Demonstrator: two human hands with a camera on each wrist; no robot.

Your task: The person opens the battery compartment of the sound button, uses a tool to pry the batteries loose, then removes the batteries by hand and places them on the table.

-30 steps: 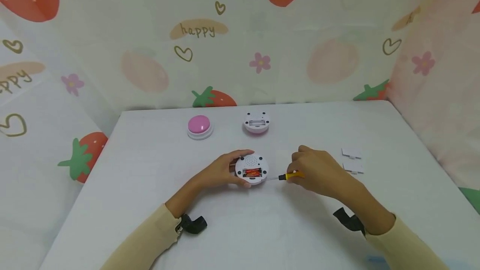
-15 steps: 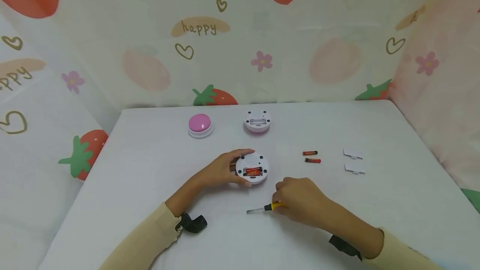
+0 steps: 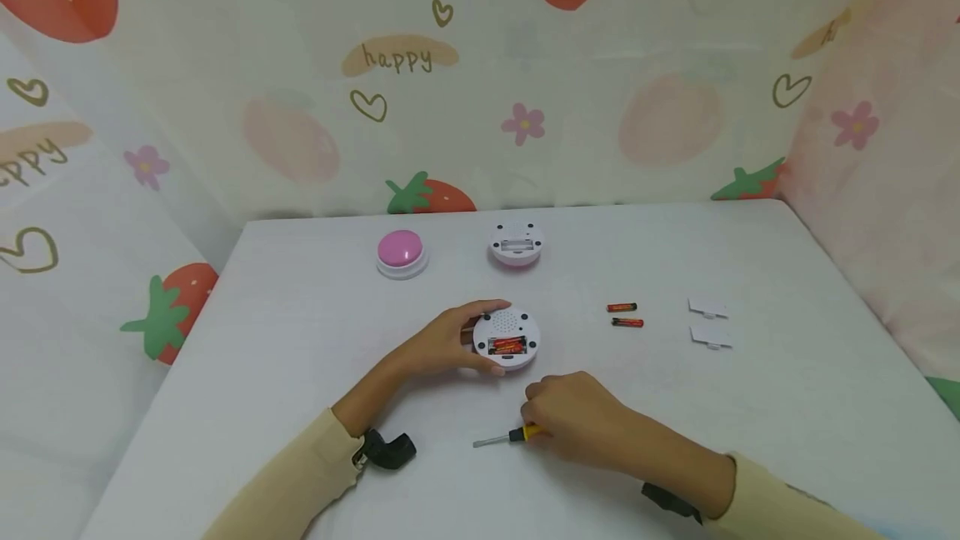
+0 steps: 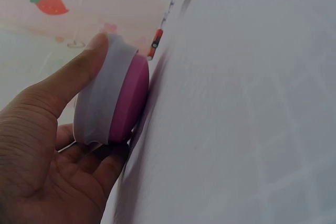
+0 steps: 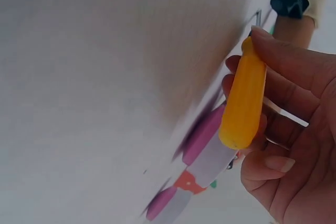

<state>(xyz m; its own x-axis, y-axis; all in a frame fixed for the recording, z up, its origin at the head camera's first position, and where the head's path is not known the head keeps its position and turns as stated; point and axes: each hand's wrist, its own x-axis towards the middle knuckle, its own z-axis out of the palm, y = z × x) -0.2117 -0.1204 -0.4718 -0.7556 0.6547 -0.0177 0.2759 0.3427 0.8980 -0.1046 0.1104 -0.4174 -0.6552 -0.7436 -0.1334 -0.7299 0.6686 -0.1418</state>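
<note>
My left hand [image 3: 438,343] grips a round push button [image 3: 506,325] by its side, thumb at the near edge and fingers round the far one. Its white underside faces up, with two red batteries [image 3: 507,345] in the uncovered compartment. The pink dome [image 4: 129,98] points down at the table in the left wrist view. Nearer the table's front, my right hand [image 3: 577,415] holds a flat-tipped screwdriver [image 5: 244,95] by its yellow handle, between thumb and fingers. Its metal shaft [image 3: 491,442] points left, low over the table.
Two loose red batteries [image 3: 621,307] lie right of centre. Beyond them are two white battery covers [image 3: 708,336]. At the back stand a pink-topped button [image 3: 400,249] and an upturned button [image 3: 517,245] whose battery compartment holds nothing. Strawberry-print cloth [image 3: 570,107] hangs behind the white table [image 3: 315,298].
My right hand has drawn the screwdriver away from the button, toward the front and left. The loose batteries it was hiding now show. My left hand has stayed in place with the button.
</note>
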